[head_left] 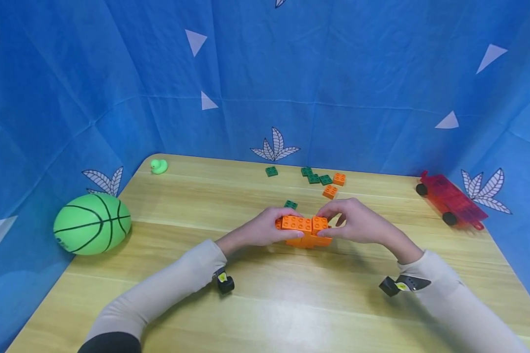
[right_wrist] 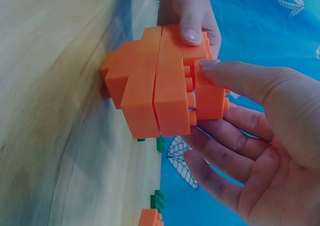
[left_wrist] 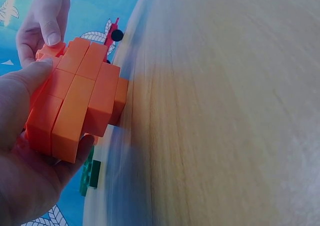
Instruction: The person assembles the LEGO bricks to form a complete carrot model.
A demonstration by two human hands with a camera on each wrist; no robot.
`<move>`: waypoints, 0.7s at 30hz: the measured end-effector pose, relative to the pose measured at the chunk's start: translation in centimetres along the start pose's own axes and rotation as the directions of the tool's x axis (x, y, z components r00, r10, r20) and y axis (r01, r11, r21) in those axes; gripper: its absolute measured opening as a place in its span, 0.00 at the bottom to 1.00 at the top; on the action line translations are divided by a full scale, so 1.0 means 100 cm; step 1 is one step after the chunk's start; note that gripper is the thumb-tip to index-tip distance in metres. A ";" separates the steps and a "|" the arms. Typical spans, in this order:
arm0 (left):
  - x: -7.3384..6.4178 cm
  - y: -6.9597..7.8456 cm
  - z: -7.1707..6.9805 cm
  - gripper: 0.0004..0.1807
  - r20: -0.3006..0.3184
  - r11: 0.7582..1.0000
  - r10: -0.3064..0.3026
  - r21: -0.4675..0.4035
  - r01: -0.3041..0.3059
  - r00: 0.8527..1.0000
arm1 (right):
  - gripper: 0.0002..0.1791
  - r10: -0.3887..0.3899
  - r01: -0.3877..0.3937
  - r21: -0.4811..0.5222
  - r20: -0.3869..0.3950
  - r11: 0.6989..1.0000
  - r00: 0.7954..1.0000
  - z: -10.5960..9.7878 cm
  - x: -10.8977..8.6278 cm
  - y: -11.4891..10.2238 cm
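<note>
We see the left hand gripping an orange block build over the bench, the right hand pinching a small orange brick at its right end. Beyond lie a green brick, then two loose orange bricks.

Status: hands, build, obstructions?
Left hand grips orange build. Right hand pinches orange brick on top, studs showing beneath. Loose green brick just beyond; no obstruction seen.

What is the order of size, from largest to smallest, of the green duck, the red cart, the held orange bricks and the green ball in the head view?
1. Green ball
2. Red cart and held orange bricks: unranked, since the bricks are partly hidden
3. Green duck
</note>
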State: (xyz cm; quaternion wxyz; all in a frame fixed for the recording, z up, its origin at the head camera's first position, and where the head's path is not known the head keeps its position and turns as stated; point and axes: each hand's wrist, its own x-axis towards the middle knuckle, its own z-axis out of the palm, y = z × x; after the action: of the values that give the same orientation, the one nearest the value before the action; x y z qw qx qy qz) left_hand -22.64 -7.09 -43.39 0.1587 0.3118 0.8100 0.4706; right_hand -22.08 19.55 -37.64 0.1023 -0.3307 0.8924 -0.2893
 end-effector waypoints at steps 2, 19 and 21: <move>0.000 0.000 0.000 0.21 -0.002 1.000 -0.005 0.001 0.005 1.000 | 0.18 -0.001 0.001 -0.002 0.001 1.000 1.000 0.000 0.000 0.000; 0.000 0.001 0.000 0.22 -0.004 1.000 -0.021 -0.012 0.021 1.000 | 0.16 -0.033 0.033 -0.019 0.001 0.999 0.999 0.001 0.000 -0.003; 0.000 0.001 0.000 0.22 -0.004 1.000 -0.023 -0.009 0.023 1.000 | 0.16 -0.029 0.030 -0.023 0.005 0.999 1.000 0.001 0.000 -0.003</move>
State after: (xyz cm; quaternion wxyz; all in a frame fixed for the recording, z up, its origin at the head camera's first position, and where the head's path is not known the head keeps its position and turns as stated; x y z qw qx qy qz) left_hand -22.57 -7.03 -43.30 0.1638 0.3009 0.8116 0.4732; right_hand -21.86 19.31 -37.58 0.0963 -0.3457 0.8905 -0.2797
